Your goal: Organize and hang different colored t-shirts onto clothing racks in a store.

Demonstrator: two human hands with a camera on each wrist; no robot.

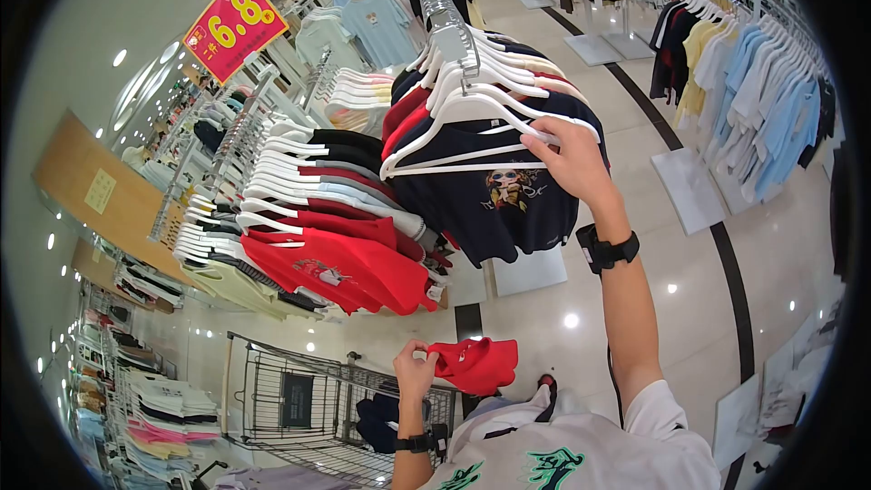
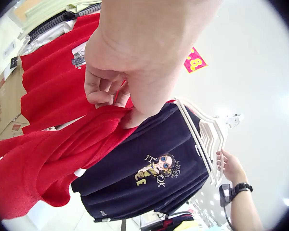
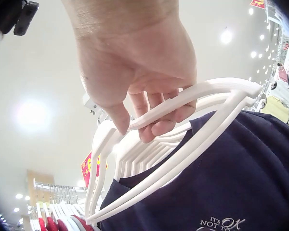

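Note:
My right hand (image 1: pixel 564 156) is raised to a sloping clothes rail and grips the arm of an empty white hanger (image 1: pixel 458 132) at the front of the row; in the right wrist view the fingers (image 3: pixel 156 113) curl round that hanger (image 3: pixel 183 144). Behind it hangs a navy T-shirt (image 1: pixel 494 200) with a cartoon print (image 2: pixel 159 171). Low by my chest, my left hand (image 1: pixel 415 370) pinches a bunched red garment (image 1: pixel 476 365); the left wrist view shows the fingers (image 2: pixel 106 91) holding the red cloth (image 2: pixel 48 159).
A second sloping rail at left carries red, black and pale shirts (image 1: pixel 336 263) on white hangers. A wire shopping trolley (image 1: pixel 290 399) stands below at left with dark clothes inside. More racks (image 1: pixel 762 91) line the right aisle. A red price sign (image 1: pixel 234 25) hangs overhead.

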